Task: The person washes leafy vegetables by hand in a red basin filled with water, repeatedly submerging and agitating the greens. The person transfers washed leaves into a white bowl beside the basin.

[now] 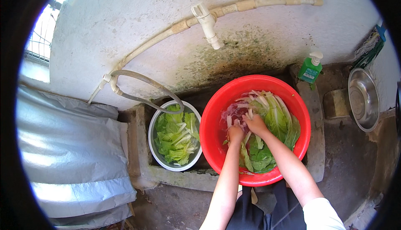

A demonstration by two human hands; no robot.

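Observation:
Both my hands reach into a red plastic basin (255, 179) that holds water and leafy greens (277, 117) with long pale stalks. My left hand (235, 132) is at the left of the leaves, its fingers closed around a pale stalk. Just to its right, my right hand (255, 124) holds another pale stalk end. Broad green leaves lie below and right of my hands. A smaller round basin (151, 136) with a pale rim stands left of the red one and holds more greens (178, 136).
A grey hose (147, 81) loops over the small basin. On the wall above is a white plastic tap (207, 26). A green pump bottle (310, 68) stands on the concrete ledge (315, 136); a metal bowl (363, 99) leans farther right. Silvery sheeting (75, 154) hangs at left.

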